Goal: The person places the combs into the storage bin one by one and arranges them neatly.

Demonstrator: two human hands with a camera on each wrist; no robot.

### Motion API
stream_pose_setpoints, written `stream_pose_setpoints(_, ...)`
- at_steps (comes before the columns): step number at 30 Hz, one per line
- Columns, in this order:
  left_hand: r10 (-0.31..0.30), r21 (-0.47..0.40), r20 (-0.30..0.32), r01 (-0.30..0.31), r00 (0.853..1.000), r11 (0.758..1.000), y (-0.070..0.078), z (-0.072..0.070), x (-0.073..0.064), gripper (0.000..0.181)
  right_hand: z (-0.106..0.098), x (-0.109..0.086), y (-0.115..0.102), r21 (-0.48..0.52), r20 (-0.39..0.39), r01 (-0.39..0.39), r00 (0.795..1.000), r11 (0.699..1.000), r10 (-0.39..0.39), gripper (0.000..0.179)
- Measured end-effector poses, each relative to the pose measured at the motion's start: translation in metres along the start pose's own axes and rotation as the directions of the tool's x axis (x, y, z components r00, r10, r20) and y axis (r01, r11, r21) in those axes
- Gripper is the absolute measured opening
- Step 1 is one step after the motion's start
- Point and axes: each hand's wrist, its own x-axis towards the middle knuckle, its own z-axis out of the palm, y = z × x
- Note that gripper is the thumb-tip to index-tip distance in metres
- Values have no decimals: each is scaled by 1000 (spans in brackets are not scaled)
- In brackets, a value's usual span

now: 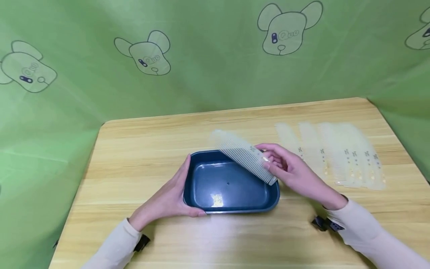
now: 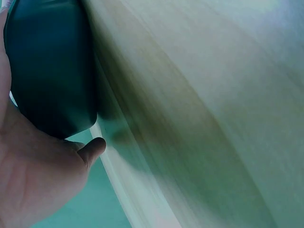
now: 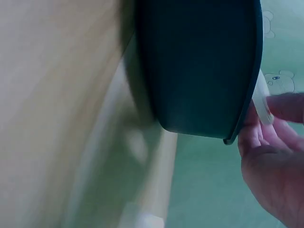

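A pale translucent comb (image 1: 240, 155) slants over the back right corner of a dark blue plastic box (image 1: 228, 186). My right hand (image 1: 292, 168) pinches the comb by its right end between thumb and fingers. In the right wrist view the comb (image 3: 262, 97) shows edge-on above the box's rim, held by the right hand (image 3: 275, 161). My left hand (image 1: 171, 198) grips the box's left end, thumb at the front and fingers along the side. The left wrist view has the left hand (image 2: 42, 171) against the box's outer wall (image 2: 52, 71).
Several similar combs (image 1: 342, 153) lie on the wooden table (image 1: 141, 157) to the right, some overlapping. A green curtain (image 1: 208, 82) with printed animal heads hangs behind the table and at its sides. Dark straps (image 1: 324, 223) sit at the wrists.
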Motion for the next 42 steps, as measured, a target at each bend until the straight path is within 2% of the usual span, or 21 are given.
stream_pose_setpoints(4, 14, -6, -3, -14, 1000, 1000, -1, 0, 1, 160, 1, 2, -4, -107, 103, 1, 995, 994, 10, 49)
stream_pose_setpoints(7, 13, -16, -2, -13, 1000, 1000, -1, 1, 1, 159, 2, 5, -7, -147, 173, 27, 985, 989, -2, 46)
stream_pose_setpoints(13, 5, -7, 0, -5, 1000, 1000, 0, 2, 1, 159, 5, 12, -10, -188, 269, 89, 962, 978, -36, 38)
stream_pose_setpoints(23, 4, -10, 16, -4, 1000, 1000, 0, 1, 3, 159, 7, 18, -14, -224, 407, 85, 913, 971, 14, 25)
stream_pose_setpoints(28, 2, -6, 14, -2, 1000, 1000, -1, 2, 3, 159, 7, 19, -17, -275, 449, 89, 892, 957, 46, 20)
stream_pose_setpoints(36, 0, -7, 9, 0, 1000, 1000, -2, 1, 1, 158, 15, 21, -21, -324, 469, 144, 883, 935, 27, 15)
stream_pose_setpoints(39, -10, -11, 12, 10, 1000, 1000, -3, 1, 0, 158, 21, 20, -20, -369, 462, 174, 886, 913, 18, 14)
stream_pose_setpoints(42, -18, -14, 15, 18, 1000, 1000, -3, 1, -1, 157, 26, 19, -18, -430, 453, 220, 892, 875, -2, 15)
